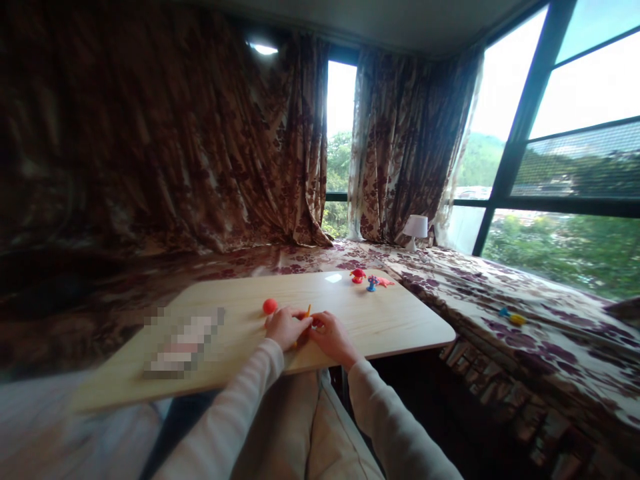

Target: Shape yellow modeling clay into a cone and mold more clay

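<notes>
Though curtained, daylit room [235, 140] around table [395, 317]

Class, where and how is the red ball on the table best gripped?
Probably around its widest part, from above: the red ball looks round, without a handle, its top uncovered, while the left hand crowds its near right side.

This looks like a home: floral curtains [200, 140] at ten o'clock, wide windows [550, 157] at two, and a table lamp [416, 227] (white-shaded).
</notes>
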The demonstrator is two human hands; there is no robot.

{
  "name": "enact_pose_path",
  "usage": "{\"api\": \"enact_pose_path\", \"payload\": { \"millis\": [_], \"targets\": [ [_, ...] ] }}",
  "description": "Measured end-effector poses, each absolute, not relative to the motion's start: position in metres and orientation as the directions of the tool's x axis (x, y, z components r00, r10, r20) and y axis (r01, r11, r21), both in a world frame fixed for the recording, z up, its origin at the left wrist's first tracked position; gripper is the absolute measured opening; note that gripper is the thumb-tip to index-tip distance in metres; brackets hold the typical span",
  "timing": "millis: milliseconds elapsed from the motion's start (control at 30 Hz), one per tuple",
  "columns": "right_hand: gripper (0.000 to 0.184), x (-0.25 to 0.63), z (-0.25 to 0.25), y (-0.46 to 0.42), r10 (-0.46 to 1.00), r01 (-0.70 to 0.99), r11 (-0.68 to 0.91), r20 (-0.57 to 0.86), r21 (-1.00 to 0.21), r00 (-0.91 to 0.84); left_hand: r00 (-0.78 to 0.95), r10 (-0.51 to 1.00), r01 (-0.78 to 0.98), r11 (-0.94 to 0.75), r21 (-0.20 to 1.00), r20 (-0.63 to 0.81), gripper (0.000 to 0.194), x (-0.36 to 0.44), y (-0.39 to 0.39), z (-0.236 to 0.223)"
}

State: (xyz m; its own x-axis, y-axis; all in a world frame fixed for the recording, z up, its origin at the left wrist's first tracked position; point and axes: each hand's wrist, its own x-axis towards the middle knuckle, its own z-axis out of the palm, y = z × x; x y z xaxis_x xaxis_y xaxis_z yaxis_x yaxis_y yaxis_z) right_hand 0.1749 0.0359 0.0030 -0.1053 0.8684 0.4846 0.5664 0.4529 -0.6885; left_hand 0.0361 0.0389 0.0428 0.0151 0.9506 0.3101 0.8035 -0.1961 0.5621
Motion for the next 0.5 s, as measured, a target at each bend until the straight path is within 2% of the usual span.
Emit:
{"api": "enact_pose_path", "payload": {
  "millis": [200,500],
  "targets": [
    [0.025,0.1753,0.0029,0.0358,0.869,0.568,0.455,0.482,-0.686,-0.114,0.033,0.951,0.790,-0.214,0.574,0.309,0.019,0.0372,0.0375,0.0411],
    [0.023,0.1746,0.0023,0.0358,0.860,0.581,0.467,0.496,-0.667,-0.121,0.003,0.957,0.769,-0.188,0.611,0.291,0.023,0.0356,0.0377,0.0404]
  ]
}}
